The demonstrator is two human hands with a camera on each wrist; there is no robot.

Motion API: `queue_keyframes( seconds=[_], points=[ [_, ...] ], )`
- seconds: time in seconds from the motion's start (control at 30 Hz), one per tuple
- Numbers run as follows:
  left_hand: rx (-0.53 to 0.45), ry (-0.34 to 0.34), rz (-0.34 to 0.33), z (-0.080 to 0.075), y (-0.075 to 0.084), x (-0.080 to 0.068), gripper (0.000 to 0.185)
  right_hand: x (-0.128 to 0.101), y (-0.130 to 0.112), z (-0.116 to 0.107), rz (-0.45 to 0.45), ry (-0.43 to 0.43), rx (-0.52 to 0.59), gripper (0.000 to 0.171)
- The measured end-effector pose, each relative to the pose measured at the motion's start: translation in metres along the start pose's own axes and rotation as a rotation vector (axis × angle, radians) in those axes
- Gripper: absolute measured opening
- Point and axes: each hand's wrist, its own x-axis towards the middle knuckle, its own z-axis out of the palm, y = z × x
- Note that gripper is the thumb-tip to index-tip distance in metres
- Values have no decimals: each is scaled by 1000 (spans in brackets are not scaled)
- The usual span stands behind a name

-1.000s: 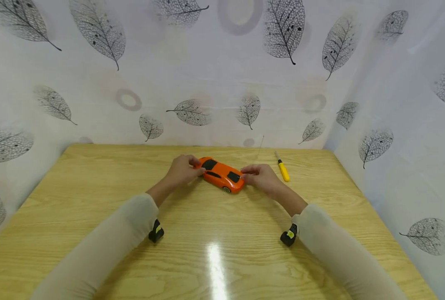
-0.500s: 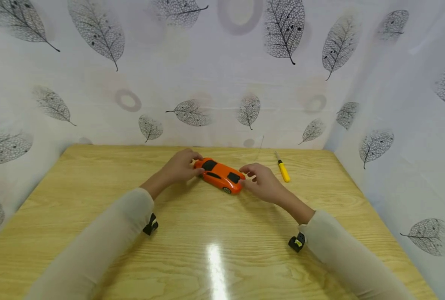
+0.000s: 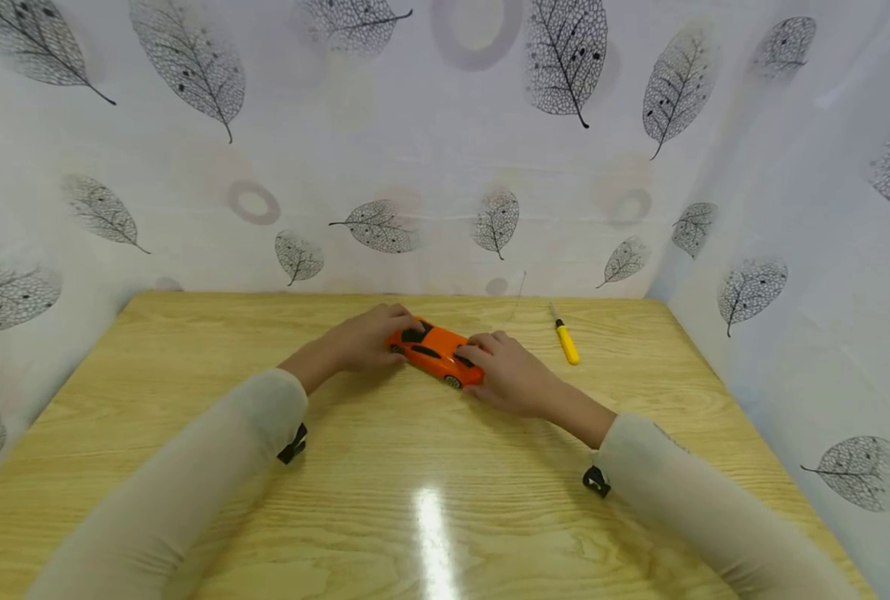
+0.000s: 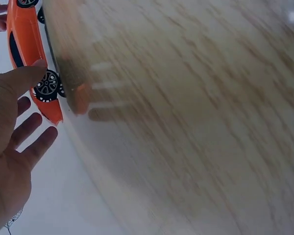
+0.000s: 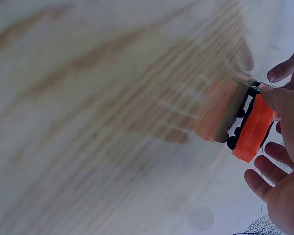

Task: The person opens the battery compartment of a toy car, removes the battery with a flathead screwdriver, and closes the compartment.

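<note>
An orange toy car (image 3: 442, 338) with black windows lies at a slant near the back of the table, between the two hands. My left hand (image 3: 370, 338) grips its left end, fingers over the top. In the left wrist view, the thumb lies on the car's side (image 4: 28, 41) just above a spoked black wheel (image 4: 46, 85), and the other fingers spread behind. At the opposite end, my right hand (image 3: 514, 373) holds the car with fingers over the dark rear window. The right wrist view has the right thumb against the orange end (image 5: 255, 128), its lower fingers spread apart.
A yellow-handled screwdriver (image 3: 567, 342) lies to the right of the right hand, shaft toward the wall. A thin wire-like rod (image 3: 521, 293) rises near the back edge. Leaf-patterned cloth (image 3: 430, 150) walls in the glossy wooden table (image 3: 355, 500) behind and at the sides.
Both hands have closed further over the car; the right fingers, loosely spread near its end half a second ago, now lie across its rear window. The car has hardly shifted.
</note>
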Motion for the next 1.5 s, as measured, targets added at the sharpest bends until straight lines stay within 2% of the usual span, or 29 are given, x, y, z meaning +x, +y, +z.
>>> queue_keyframes(
  seconds=[0.27,0.7,0.87,1.03,1.23,1.5],
  points=[
    [30,16,23,1,2,-3,49,1,-1,0,-65,-13,-44,50],
    [61,69,68,2,1,-7,43,1,0,-4,-56,-5,-9,45],
    [91,68,73,6,8,-13,44,-1,6,-5,-64,17,17,43],
    [126,85,40,12,24,-19,46,-3,16,-7,-67,8,46,42],
    [152,86,-51,20,44,-23,48,-5,25,-6,-81,-6,71,44],
    [146,82,-79,22,48,-25,50,-7,28,-1,-74,-21,37,51]
  ],
)
